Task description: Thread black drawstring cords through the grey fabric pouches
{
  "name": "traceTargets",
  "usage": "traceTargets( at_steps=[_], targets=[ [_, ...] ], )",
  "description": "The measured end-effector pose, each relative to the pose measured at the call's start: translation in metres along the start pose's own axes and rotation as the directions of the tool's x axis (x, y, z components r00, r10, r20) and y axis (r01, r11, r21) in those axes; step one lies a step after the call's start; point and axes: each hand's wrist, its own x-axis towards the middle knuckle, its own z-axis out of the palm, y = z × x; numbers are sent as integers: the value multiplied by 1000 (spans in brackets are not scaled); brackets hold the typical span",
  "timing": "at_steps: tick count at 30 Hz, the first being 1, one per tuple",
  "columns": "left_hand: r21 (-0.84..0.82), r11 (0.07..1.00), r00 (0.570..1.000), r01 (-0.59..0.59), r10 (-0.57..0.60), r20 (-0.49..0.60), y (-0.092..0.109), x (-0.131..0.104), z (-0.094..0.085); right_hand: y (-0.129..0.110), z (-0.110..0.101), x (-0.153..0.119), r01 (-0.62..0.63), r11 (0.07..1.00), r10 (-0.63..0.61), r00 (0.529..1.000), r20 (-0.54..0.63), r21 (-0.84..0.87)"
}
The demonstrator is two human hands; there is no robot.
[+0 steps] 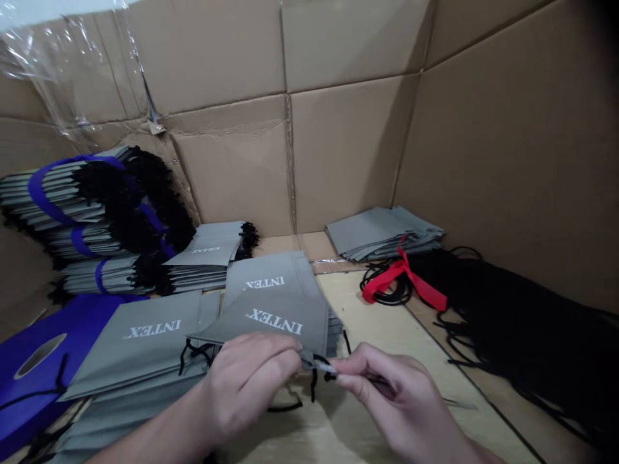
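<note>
My left hand [258, 380] is closed on the near edge of a grey fabric pouch [280, 319], which bears white INTEX lettering upside down to me. The pouch is tilted above a stack of similar pouches [265, 277]. At its corner, thumb and forefinger of my right hand [394, 393] pinch a black cord [322, 359] beside a thin pale strip [325, 368]; what this strip is I cannot make out. Loose cord ends hang below the corner. The palm side of my left hand is hidden.
Left are more grey pouches [145, 335], a blue ribbon roll [62, 341] and pouch bundles [97, 219] tied in blue. Behind stand a corded pouch stack [207, 248] and cordless grey pieces [382, 229]. Black cords [522, 328] with a red ribbon [403, 277] lie right. Cardboard walls [348, 148] surround the work surface.
</note>
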Motion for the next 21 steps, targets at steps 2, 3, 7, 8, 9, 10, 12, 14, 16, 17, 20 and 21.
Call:
traceTargets(
  at_steps=[2,3,7,8,9,10,12,14,16,17,20,21],
  targets=[
    [24,1000,1000,19,-19,16,-1,-2,3,0,-1,0,46,999,-47,999,-7,-20],
    [40,999,1000,21,-22,17,-1,-3,5,1,-1,1,69,997,-70,997,-16,-36],
    [131,991,1000,18,-18,3,3,-2,14,5,-2,1,159,979,-165,985,-41,-124],
    [151,988,1000,22,-24,12,3,-2,17,6,-2,0,187,971,-194,980,-33,-149],
    [167,985,999,31,-36,26,4,-1,19,8,-2,0,215,961,-222,975,-19,-172],
    [180,983,998,43,-52,42,4,-1,22,10,-3,-1,238,951,-243,970,-1,-196],
    [204,977,995,55,-71,75,4,-2,27,12,-3,-2,273,926,-271,962,41,-260],
    [222,974,993,52,-75,96,3,-3,30,12,-3,-3,289,901,-284,957,62,-324],
    [231,972,991,45,-73,113,3,-4,33,9,-2,-2,287,875,-287,956,60,-390],
    [233,972,990,41,-71,121,3,-4,33,7,-2,-2,286,858,-291,955,53,-427],
    [241,970,983,24,-67,172,5,-2,33,0,-1,1,304,761,-348,937,34,-573],
    [246,969,980,18,-66,189,6,0,32,-2,-1,2,321,714,-383,923,35,-622]
  ],
)
